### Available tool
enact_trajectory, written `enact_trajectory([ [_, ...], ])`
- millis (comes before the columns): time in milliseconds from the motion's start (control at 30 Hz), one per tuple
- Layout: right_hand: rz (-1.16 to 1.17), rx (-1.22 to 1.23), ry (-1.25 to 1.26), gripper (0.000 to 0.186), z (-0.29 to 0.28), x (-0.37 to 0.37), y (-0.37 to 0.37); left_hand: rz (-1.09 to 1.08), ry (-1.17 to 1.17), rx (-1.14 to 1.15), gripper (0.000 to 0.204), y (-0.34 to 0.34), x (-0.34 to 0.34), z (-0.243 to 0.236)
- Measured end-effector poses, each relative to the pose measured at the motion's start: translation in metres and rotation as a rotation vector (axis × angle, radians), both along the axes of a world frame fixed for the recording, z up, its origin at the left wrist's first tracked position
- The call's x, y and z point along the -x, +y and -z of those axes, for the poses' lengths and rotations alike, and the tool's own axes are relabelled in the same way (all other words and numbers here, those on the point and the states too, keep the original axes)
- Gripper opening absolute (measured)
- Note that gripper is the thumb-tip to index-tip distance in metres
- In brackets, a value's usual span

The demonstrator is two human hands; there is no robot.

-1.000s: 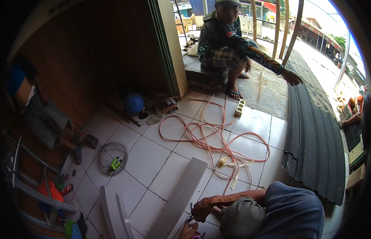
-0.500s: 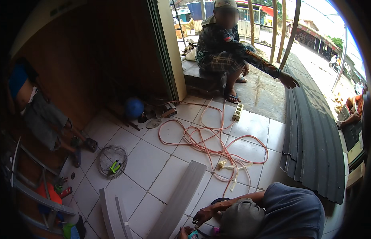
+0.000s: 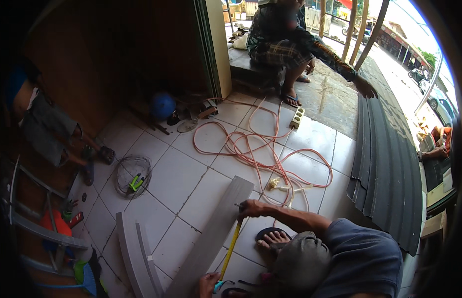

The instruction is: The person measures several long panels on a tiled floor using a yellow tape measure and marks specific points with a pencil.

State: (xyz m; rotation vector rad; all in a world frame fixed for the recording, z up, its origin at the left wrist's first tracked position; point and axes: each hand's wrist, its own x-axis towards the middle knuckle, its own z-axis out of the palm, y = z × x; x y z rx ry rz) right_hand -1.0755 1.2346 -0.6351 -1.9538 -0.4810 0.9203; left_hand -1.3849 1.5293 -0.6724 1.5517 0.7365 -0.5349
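Note:
Neither of my hands is in view. Below right, a crouching person in a grey cap [image 3: 303, 258] bends over a long grey board [image 3: 216, 238] on the floor. This person's far hand [image 3: 251, 208] is at the board's right edge with a small dark object in its fingers, too small to name. Along that edge runs the yellow blade of a tape measure [image 3: 231, 251]. At its near end, another hand [image 3: 208, 284], seemingly the same person's, is beside the teal tape case [image 3: 219, 285].
An orange cord [image 3: 251, 154] lies tangled on the tiles, joined to a socket strip [image 3: 297, 118]. Green-handled pliers [image 3: 136, 183] rest in a wire coil [image 3: 123, 175]. Dark corrugated sheets [image 3: 385, 169] lie right. A seated person [image 3: 285, 49] stretches out an arm. A metal ladder-like frame [image 3: 52, 233] stands left.
The crouching person's far hand has moved away up the board, and the yellow tape blade now shows stretched between the two hands. The whole view has shifted slightly.

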Motion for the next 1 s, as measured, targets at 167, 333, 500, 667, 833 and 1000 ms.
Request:
enact_trajectory([
  [167,0.554,0.229,-0.342,0.041,0.022,-0.104,-0.089,0.056,0.057,-0.441,0.031,0.058,0.003,-0.036],
  [333,0.635,0.009,-0.276,0.03,0.059,-0.089,-0.047,0.058,0.046,-0.721,0.03,0.069,0.013,-0.039],
  [500,0.615,-0.018,-0.316,0.038,0.077,-0.085,-0.053,0.116,-0.031,-0.718,0.029,0.086,0.016,-0.051],
  [667,0.599,-0.07,-0.225,0.038,0.069,-0.087,-0.055,0.035,0.213,-0.876,0.025,0.128,0.065,-0.06],
  [833,0.586,0.003,-0.15,0.043,0.07,-0.082,-0.038,-0.06,0.38,-1.039,0.022,0.153,0.133,-0.061],
  [1000,0.574,0.016,-0.25,0.042,0.079,-0.097,-0.059,0.02,0.577,-1.239,0.018,0.148,0.138,-0.053],
])
